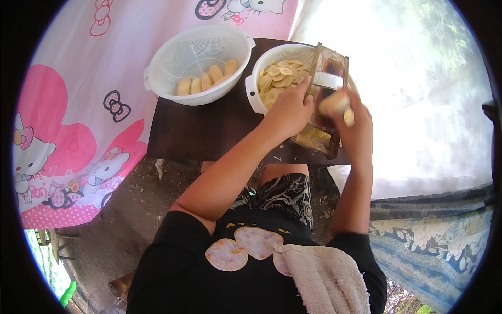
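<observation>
A wooden slicer (331, 54) with a flat metal blade (328, 80) lies slanting across a white basket (252, 90) that holds a heap of thin, pale banana slices (282, 77). My left hand (289, 109) is closed on the slicer's left edge. Over the slicer's middle, my right hand (359, 123) holds a peeled banana (333, 103), smeared by motion. Whether the banana touches the board, I cannot tell. Yellowish pieces show through the gap at the slicer's near end.
To the left on the dark table (193, 131) stands a white mesh colander (157, 78) with several peeled bananas (196, 86). A pink patterned cloth (78, 110) hangs at the left, bright white sheeting (418, 104) at the right. A towel (327, 277) lies over my shirt.
</observation>
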Tool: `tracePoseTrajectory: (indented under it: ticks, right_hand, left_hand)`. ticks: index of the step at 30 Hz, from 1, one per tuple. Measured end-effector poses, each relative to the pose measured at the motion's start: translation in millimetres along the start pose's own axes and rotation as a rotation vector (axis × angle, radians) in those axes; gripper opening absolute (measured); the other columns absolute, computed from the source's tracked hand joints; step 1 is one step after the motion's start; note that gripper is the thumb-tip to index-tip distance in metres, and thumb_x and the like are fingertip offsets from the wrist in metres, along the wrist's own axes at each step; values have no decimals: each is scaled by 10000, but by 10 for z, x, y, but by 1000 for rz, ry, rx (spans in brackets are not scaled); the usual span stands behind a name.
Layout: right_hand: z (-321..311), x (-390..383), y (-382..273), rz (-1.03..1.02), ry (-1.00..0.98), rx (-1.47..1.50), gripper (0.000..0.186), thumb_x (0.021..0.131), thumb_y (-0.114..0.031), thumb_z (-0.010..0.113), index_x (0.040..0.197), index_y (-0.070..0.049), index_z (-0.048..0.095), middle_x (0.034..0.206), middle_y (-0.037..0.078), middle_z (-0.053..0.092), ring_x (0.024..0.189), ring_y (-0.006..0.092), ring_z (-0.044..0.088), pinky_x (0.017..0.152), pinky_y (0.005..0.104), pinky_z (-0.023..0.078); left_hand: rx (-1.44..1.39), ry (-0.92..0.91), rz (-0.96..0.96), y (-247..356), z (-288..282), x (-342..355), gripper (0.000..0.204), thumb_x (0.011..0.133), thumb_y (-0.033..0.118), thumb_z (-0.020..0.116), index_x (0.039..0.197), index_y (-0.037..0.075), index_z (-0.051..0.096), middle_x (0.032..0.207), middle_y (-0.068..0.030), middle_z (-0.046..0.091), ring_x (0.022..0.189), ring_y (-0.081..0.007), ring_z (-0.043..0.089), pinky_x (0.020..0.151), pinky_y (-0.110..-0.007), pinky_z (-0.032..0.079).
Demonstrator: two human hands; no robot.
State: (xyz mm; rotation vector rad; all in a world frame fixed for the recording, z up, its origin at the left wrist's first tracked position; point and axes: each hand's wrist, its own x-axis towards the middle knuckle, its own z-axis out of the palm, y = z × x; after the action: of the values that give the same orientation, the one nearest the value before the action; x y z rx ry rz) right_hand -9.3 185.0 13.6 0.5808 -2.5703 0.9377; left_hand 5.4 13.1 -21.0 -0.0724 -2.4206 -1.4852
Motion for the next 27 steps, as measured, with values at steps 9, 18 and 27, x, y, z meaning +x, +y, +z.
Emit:
tracePoseTrajectory:
  ticks: [9,18,27]
  right_hand:
    - [169,929,259,-6,165,-78,421,841,-261,643,1225,-102,579,898,178,671,936,357,619,954,441,403]
    - [29,-127,-101,-211,88,-28,443,745,-66,686,1179,-85,599,1003,174,675,938,371,633,855,450,485]
    - [168,817,206,-14,83,-33,442,789,-198,704,1200,-92,576,911,161,685,894,370,641,870,436,475]
  left_hand:
    - [25,-16,8,62,-41,-61,514,929,206,524,1404,27,441,1076,-297,627,1025,-405,618,888,-424,466]
    - [-11,-11,4,20,-23,-65,506,932,194,511,1399,14,443,1167,-307,595,1125,-404,578,976,-434,431]
    - [21,-51,-29,41,-37,-16,514,929,199,514,1406,20,439,1176,-306,593,1120,-404,579,971,-419,434]
